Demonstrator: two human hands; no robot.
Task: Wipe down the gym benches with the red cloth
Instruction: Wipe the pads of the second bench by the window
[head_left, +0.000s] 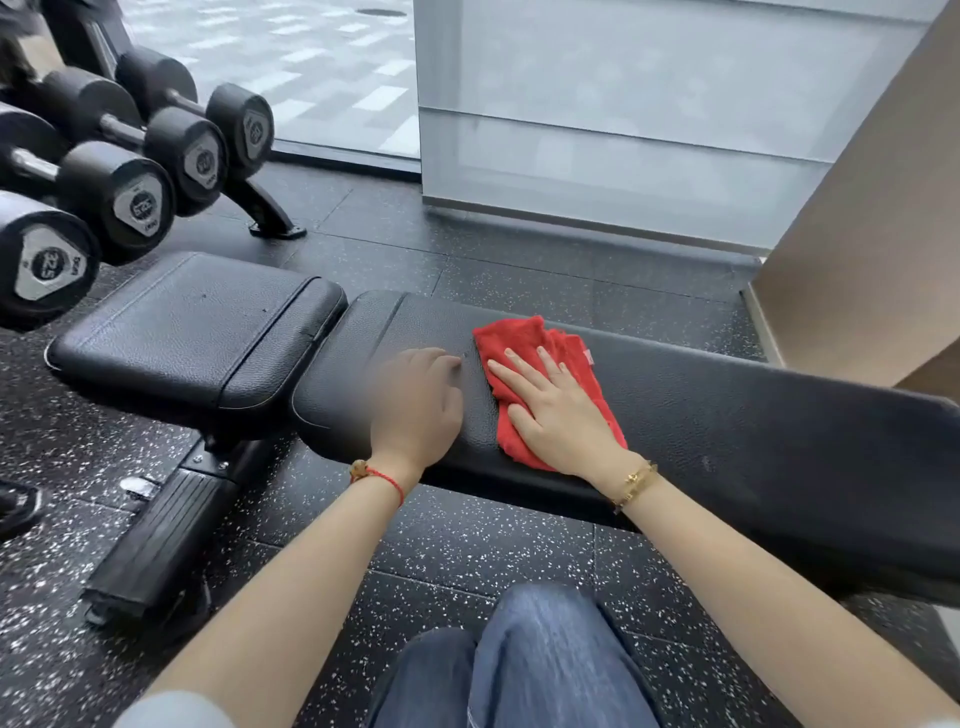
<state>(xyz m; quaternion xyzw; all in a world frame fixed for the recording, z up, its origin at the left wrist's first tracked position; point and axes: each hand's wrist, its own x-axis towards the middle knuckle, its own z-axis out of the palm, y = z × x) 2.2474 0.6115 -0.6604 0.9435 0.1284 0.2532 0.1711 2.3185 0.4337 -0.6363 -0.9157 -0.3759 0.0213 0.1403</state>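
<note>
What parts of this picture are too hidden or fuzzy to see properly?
All in the head view:
- Left hand: motion blur smears its fingers, so how they lie on the bench pad is unclear.
- Red cloth: the right hand pressing flat on it covers its middle.
- Bench pad: its far right end runs off the picture's edge.
- Dumbbells: the left edge cuts them off, and some end labels are too small to read.

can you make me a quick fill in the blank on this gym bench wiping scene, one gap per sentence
1. The right hand presses flat on a cloth whose colour is ____.
2. The left hand rests on the long black ____ pad, beside the cloth.
3. The rack at upper left holds a row of ____.
4. The left wrist wears a thin red string; the right wrist wears a ____-coloured bracelet.

Missing words: red; bench; dumbbells; gold
</note>
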